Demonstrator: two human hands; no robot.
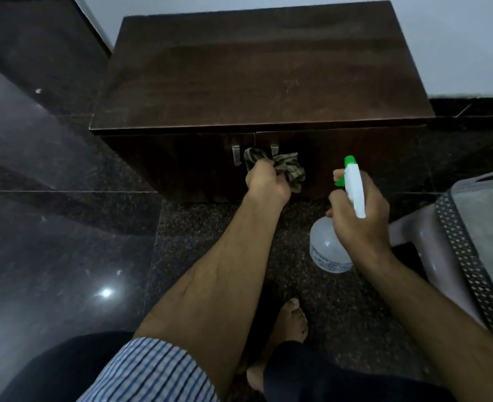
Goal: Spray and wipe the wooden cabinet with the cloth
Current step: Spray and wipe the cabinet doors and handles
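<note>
Striped sleeve (152, 369) close up, big brown wooden cabinet (256, 71) by the wall (456, 39), spray bottle (329, 250) with green tip held tight in the curled right hand (361, 219), left hand (268, 181) closed round the crumpled cloth (291, 169), cloth against the cabinet front beside the handles (236, 155)

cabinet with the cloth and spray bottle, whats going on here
A person is cleaning the wooden cabinet. The left hand grips a bunched cloth at the cabinet front, by the door handles. The right hand holds a spray bottle, nozzle aimed at the right door.
</note>
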